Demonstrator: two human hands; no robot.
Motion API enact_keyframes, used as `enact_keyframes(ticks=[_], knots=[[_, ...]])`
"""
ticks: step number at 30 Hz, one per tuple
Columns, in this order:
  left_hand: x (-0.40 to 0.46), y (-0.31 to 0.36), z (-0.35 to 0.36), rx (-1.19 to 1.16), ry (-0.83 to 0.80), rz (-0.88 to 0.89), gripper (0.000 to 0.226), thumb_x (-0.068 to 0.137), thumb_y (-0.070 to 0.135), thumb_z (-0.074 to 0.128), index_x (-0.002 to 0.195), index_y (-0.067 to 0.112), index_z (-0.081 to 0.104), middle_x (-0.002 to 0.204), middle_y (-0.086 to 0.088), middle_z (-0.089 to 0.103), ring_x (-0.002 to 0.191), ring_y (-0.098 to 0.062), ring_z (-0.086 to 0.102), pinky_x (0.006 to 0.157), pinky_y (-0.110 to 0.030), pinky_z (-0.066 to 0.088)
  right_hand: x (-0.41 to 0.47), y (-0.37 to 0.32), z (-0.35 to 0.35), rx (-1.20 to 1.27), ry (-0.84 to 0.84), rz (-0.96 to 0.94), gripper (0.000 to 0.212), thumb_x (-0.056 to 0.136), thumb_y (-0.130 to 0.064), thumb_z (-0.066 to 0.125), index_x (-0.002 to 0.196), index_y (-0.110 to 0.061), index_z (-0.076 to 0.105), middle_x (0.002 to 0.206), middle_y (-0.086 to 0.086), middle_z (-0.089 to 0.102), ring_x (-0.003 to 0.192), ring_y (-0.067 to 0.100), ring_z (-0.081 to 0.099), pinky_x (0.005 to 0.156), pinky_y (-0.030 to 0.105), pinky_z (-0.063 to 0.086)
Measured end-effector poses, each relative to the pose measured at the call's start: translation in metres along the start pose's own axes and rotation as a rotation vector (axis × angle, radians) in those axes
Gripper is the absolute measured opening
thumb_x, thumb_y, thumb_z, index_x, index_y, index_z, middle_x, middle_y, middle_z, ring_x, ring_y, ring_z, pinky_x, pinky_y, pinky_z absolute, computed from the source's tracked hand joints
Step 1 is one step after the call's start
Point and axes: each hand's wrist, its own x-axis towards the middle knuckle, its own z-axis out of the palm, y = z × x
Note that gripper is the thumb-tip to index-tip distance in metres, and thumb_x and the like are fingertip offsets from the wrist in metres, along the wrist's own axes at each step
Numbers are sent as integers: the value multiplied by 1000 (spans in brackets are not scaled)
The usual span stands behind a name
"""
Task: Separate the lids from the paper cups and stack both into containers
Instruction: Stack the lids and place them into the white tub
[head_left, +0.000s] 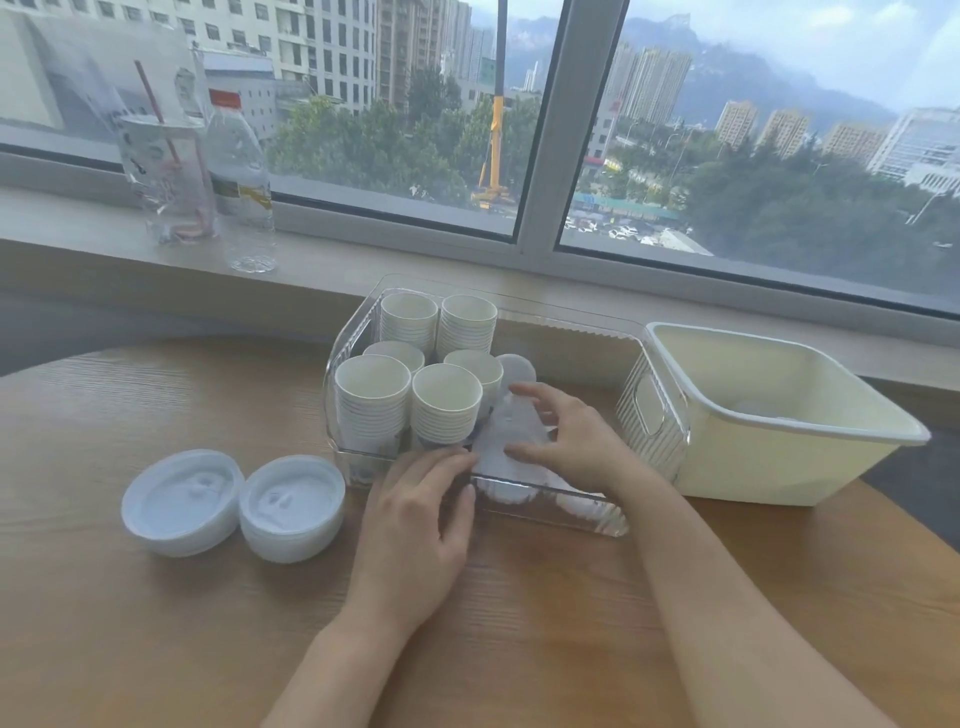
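A stack of white lids (511, 441) is held inside the clear plastic bin (597, 514), at its near right part. It is cradled by the right hand (576, 441) from the right, the fingers curled round its top and side with the thumb low against it. The left hand (421, 519) is set at the bin's near wall, its fingertips (457, 457) bent and touching the stack's left edge; whether the stack is truly gripped on that side cannot be told. Just left of the fingers, six stacks of white paper cups (447, 410) are stood upright in the same bin (two rows, rims up). One more lid (517, 370) is seen on edge just beyond the right fingertips. To the right of the right hand, touching the clear bin, a cream tub (779, 467) is placed, with something pale and blurred at its bottom. Well left of the left hand, two stacks of lids (234, 504) are laid side by side on the wooden table (156, 623). Beyond, on the windowsill (363, 260), a clear drink cup with a red straw (169, 182) and a water bottle (241, 182) are stood, and buildings and hills are seen through the window.
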Motion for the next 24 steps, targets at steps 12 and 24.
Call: enact_keyframes(ticks=[12, 24], knots=[[0, 2, -1, -35, 11, -11, 34, 96, 32, 54, 123, 23, 73, 121, 14, 71, 118, -13, 62, 102, -41, 51, -17, 7, -9, 334, 209, -106, 39, 102, -9, 65, 140, -20, 64, 119, -6, 77, 116, 2, 69, 105, 23, 53], [-2, 3, 0, -27, 36, -6, 30, 93, 25, 63, 121, 23, 74, 119, 13, 71, 117, -14, 63, 101, -44, 52, -34, 5, -10, -92, 111, -16, 43, 96, -24, 73, 138, -29, 65, 124, -11, 73, 110, 3, 64, 108, 27, 48]])
